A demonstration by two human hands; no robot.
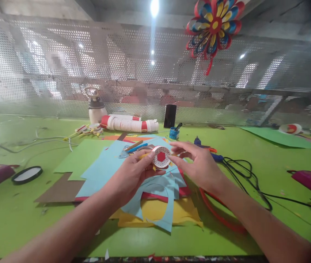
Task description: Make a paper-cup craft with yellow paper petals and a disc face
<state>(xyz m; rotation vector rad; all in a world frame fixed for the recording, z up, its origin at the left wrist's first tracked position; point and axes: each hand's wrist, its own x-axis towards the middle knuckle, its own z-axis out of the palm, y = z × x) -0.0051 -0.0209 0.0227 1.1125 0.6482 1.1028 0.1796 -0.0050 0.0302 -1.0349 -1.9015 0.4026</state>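
My left hand (133, 171) is closed on a small round paper craft (161, 157), pinching it by its left side. Its white face has black marks around a red hexagon, and small yellow bits stick out below. At its right edge hovers my right hand (199, 164), fingers apart and thumb tip close to the rim; whether it touches is unclear. Beneath both hands lies a pile of light blue paper (100, 171), one sheet with a round cut-out. A blue pen (138, 147) and a brown stick (134, 145) rest on the pile behind the craft.
Stacked paper cups (133, 124), a thermos (96, 109), a phone (170, 116) and a blue jar (174, 133) stand toward the back. A blue glue gun (216, 157) with black cable (250, 179) lies right. An orange loop (218, 215) sits near my right forearm. Perforated panel (133, 65) behind.
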